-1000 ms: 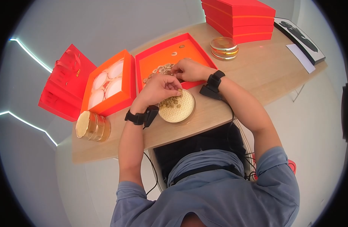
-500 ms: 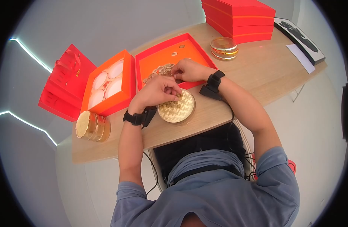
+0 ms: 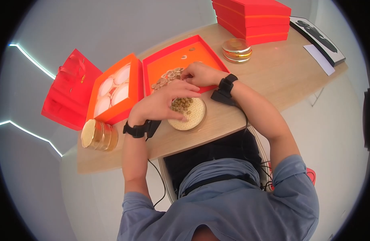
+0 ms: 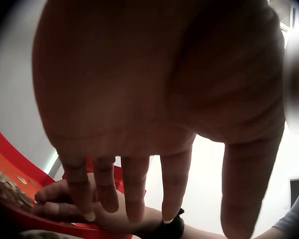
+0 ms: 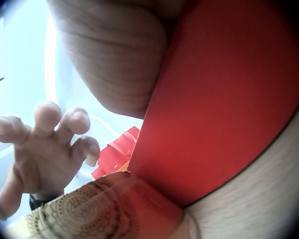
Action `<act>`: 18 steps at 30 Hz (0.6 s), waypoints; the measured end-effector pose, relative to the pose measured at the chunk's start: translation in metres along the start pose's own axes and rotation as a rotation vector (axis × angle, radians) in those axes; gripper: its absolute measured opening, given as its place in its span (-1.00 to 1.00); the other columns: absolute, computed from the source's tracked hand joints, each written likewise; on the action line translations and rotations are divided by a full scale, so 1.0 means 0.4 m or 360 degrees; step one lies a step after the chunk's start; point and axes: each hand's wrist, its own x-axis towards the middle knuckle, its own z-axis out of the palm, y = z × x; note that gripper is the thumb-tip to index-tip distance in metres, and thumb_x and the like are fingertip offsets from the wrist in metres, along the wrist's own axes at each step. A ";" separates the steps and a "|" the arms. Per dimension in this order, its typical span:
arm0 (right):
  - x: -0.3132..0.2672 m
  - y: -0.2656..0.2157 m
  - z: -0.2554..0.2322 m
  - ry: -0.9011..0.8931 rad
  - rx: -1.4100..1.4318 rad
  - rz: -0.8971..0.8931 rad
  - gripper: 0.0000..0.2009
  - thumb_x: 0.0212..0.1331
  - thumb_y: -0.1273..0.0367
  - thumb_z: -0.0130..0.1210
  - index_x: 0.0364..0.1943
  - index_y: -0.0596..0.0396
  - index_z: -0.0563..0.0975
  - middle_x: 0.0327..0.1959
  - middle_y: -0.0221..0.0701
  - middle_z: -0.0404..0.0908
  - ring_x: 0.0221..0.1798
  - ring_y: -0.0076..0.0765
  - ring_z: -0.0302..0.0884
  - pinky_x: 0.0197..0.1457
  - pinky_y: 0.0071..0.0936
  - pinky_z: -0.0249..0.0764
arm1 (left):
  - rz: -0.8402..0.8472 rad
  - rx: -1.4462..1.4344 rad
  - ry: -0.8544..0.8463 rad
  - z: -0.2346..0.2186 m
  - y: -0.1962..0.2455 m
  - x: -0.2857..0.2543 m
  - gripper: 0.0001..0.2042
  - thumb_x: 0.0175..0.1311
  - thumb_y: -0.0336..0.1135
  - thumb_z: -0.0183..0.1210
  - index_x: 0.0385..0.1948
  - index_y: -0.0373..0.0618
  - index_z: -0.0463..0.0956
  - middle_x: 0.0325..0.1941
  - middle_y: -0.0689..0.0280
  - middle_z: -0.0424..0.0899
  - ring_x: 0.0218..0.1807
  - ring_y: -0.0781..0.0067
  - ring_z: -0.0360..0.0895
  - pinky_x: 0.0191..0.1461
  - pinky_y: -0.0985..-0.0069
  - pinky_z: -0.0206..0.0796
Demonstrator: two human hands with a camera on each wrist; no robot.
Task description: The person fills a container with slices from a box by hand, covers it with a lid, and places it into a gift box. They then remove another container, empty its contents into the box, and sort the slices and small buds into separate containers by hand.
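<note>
My left hand (image 3: 163, 101) hovers over a round gold-patterned tin (image 3: 196, 116), fingers spread and thumb apart. Its palm and separated fingers fill the left wrist view, with nothing between them. On the tin's top lies a small heap of greenish-brown round pieces (image 3: 182, 105). The right hand (image 3: 204, 74) reaches over the near wall of a shallow red tray (image 3: 220, 61) with an orange floor. Its fingertips are at a pile of pale brown flat discs (image 3: 165, 77); I cannot tell whether they pinch one. The right wrist view shows the tin's patterned side (image 5: 84, 211) close by.
Left of the tray stands an orange box (image 3: 133, 90) with several pale round lids, beside a red gift bag (image 3: 72, 90). Gold canisters (image 3: 99, 135) sit near the table's left corner. Behind are a clear-and-gold round container (image 3: 237, 51) and stacked red boxes (image 3: 265, 22).
My left hand has lifted off the heap of greenish-brown pieces and moved slightly left, its fingers opening from a pinch to a wide spread. The right hand stays at the disc pile.
</note>
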 end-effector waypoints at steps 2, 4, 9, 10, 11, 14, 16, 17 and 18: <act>0.003 0.002 0.002 -0.0010 -0.0012 -0.0008 -0.81 0.10 0.45 0.16 -0.20 0.21 0.63 -0.31 -0.12 0.68 -0.24 -0.11 0.65 -0.11 -0.30 0.53 | -0.0068 0.0145 -0.0284 -0.001 0.027 -0.006 -0.15 -0.23 -0.44 0.45 0.30 0.01 0.32 0.42 0.17 0.23 0.45 0.12 0.10 0.49 0.22 -0.02; 0.006 0.001 0.000 -0.0040 -0.0034 -0.0008 -0.80 0.11 0.45 0.16 -0.19 0.22 0.63 -0.29 -0.12 0.69 -0.21 -0.12 0.66 -0.10 -0.30 0.53 | -0.0120 0.0327 -0.0455 0.005 0.039 -0.015 -0.05 -0.24 -0.42 0.45 0.39 0.06 0.19 0.50 0.15 0.09 0.51 0.05 -0.02 0.53 0.18 -0.09; -0.001 -0.004 -0.002 -0.0015 0.0024 -0.0022 -0.81 0.12 0.46 0.16 -0.19 0.23 0.62 -0.29 -0.14 0.70 -0.20 -0.15 0.67 -0.08 -0.31 0.53 | -0.0243 0.0666 -0.0620 0.020 0.043 -0.014 0.02 -0.22 -0.38 0.44 0.44 0.10 0.05 0.51 0.11 0.05 0.51 0.00 -0.04 0.53 0.16 -0.07; 0.001 -0.003 -0.002 -0.0028 0.0016 -0.0029 -0.81 0.12 0.46 0.16 -0.19 0.23 0.62 -0.29 -0.14 0.70 -0.20 -0.16 0.67 -0.08 -0.31 0.53 | -0.0279 0.0708 -0.0636 0.020 0.045 -0.010 0.05 -0.24 -0.38 0.45 0.45 0.08 0.03 0.50 0.10 0.06 0.49 -0.02 -0.03 0.52 0.16 -0.06; 0.003 0.002 0.001 -0.0014 0.0038 -0.0040 -0.82 0.11 0.45 0.17 -0.22 0.23 0.63 -0.31 -0.14 0.69 -0.22 -0.16 0.66 -0.11 -0.31 0.53 | -0.0315 0.0750 -0.0652 0.019 0.048 -0.005 0.07 -0.26 -0.37 0.46 0.45 0.06 0.01 0.49 0.10 0.07 0.47 -0.04 -0.01 0.51 0.15 -0.06; 0.007 0.010 0.007 0.0015 0.0079 -0.0064 -0.84 0.08 0.43 0.19 -0.28 0.23 0.64 -0.36 -0.15 0.68 -0.27 -0.18 0.64 -0.15 -0.31 0.52 | -0.0346 0.0835 -0.0618 0.021 0.047 -0.001 0.11 -0.29 -0.33 0.49 0.46 -0.01 -0.02 0.42 0.08 0.14 0.42 -0.05 0.06 0.47 0.15 -0.01; 0.005 0.008 0.006 0.0014 0.0080 -0.0068 -0.84 0.08 0.43 0.19 -0.29 0.23 0.64 -0.37 -0.16 0.68 -0.28 -0.18 0.64 -0.16 -0.31 0.53 | -0.0380 0.0821 -0.0567 0.023 0.048 -0.001 0.12 -0.29 -0.27 0.50 0.45 -0.07 -0.03 0.36 0.07 0.21 0.39 -0.04 0.09 0.45 0.17 0.02; 0.004 0.007 0.005 0.0012 0.0080 -0.0069 -0.84 0.08 0.43 0.18 -0.29 0.23 0.64 -0.37 -0.16 0.68 -0.28 -0.18 0.65 -0.16 -0.31 0.53 | -0.0418 0.0786 -0.0540 0.022 0.054 -0.001 0.12 -0.28 -0.23 0.51 0.45 -0.11 -0.03 0.34 0.06 0.23 0.37 -0.03 0.11 0.44 0.19 0.03; 0.004 0.006 0.004 0.0008 0.0079 -0.0070 -0.84 0.09 0.43 0.18 -0.29 0.23 0.64 -0.38 -0.16 0.68 -0.28 -0.18 0.65 -0.16 -0.31 0.53 | -0.0457 0.0750 -0.0513 0.022 0.061 -0.002 0.12 -0.27 -0.19 0.51 0.44 -0.15 -0.03 0.31 0.05 0.26 0.36 -0.03 0.12 0.43 0.21 0.04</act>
